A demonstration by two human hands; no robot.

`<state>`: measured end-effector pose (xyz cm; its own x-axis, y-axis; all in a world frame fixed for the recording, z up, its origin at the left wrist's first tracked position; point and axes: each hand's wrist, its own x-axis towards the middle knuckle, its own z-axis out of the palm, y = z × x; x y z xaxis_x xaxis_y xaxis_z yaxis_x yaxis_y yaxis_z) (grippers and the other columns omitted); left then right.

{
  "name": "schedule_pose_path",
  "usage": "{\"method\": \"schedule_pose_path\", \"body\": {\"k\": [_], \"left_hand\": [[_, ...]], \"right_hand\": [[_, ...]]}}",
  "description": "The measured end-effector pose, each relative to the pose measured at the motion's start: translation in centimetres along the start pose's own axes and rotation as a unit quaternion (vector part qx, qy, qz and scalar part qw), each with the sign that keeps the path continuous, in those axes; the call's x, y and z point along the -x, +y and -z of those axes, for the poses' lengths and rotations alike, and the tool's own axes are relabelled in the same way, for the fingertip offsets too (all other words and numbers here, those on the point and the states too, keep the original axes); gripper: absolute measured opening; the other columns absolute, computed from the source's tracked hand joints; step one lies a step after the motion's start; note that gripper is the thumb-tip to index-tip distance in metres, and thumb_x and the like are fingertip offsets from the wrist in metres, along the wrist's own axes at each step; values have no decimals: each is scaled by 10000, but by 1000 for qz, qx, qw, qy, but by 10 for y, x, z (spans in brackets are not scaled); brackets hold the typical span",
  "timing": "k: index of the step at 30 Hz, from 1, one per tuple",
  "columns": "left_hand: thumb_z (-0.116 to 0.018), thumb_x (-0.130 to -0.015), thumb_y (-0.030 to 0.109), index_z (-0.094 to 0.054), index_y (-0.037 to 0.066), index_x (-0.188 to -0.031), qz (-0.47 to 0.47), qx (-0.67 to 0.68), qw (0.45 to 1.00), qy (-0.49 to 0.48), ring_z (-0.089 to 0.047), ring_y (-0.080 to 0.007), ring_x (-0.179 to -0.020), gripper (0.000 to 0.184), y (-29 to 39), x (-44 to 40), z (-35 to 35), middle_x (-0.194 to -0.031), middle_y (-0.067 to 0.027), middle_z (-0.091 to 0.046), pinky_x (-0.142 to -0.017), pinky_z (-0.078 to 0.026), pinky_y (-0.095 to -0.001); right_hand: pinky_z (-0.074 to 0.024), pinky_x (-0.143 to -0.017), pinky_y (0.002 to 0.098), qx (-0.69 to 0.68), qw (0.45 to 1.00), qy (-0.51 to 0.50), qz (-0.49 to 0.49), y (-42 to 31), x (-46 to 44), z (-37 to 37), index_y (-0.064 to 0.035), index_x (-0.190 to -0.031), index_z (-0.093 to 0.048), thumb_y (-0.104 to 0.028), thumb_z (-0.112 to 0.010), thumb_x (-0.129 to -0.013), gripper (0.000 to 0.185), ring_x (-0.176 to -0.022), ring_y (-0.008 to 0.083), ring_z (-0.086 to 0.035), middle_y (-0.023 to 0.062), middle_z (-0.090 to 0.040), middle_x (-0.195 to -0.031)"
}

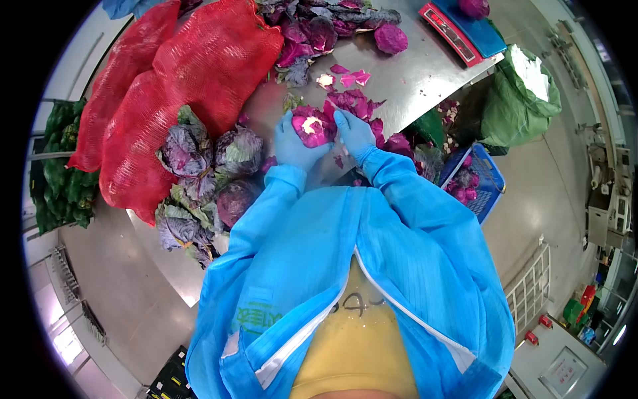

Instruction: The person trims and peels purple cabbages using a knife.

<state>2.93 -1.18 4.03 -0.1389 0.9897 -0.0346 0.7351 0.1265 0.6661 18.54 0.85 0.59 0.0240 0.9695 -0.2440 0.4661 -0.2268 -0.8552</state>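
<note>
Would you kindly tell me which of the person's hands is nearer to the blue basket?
Right. The right hand is on the basket's side of the purple cabbage; the left hand is farther away, holding the cabbage from its other side.

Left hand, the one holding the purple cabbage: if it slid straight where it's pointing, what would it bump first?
Probably the greenish leaf just past the left hand, though this view can't show whether they're at the same height.
</note>
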Motion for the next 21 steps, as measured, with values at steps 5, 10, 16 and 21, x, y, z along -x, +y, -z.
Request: {"method": "schedule_pose_path", "body": {"k": [5, 10, 16, 21], "left_hand": [[-855, -461, 430, -295, -15, -1343, -58, 8, 998, 25, -442, -351, -1161, 1136, -21, 1, -7, -1270, -218, -410, -983, -397, -404], [-887, -477, 328, -276, -8, -1354, -71, 143, 987, 16, -458, -296, -1166, 1120, -46, 10, -8, -1277, -188, -418, -989, -405, -377], [-898, -488, 256, -265, 42, -1367, -74, 255, 964, 1, -480, -261, -1153, 1105, -57, 21, 1, -1270, -159, -436, -986, -419, -364], [-903, -478, 252, -254, 46, -1368, -69, 270, 960, -7, -481, -254, -1151, 1121, -67, 19, -4, -1268, -146, -436, -982, -426, -355]], "right_hand": [[-460, -850, 428, 58, 998, -18, 5, -7, -6, -1, -164, -1150, -584, -566, -498, -827, 523, -987, 353, -593, 179, -626, -1050], [-474, -745, 454, 55, 997, 18, -53, -3, -47, 8, -84, -895, -617, -370, -582, -766, 315, -855, 365, -616, 177, -641, -871], [-488, -746, 424, 37, 996, 78, -15, 37, -73, -13, -108, -1015, -608, -342, -631, -768, 341, -844, 314, -640, 141, -654, -890], [-487, -774, 345, -129, 985, 89, 74, 9, -42, -20, -102, -1134, -593, -356, -699, -751, 471, -811, 232, -634, 84, -659, -867]]}}
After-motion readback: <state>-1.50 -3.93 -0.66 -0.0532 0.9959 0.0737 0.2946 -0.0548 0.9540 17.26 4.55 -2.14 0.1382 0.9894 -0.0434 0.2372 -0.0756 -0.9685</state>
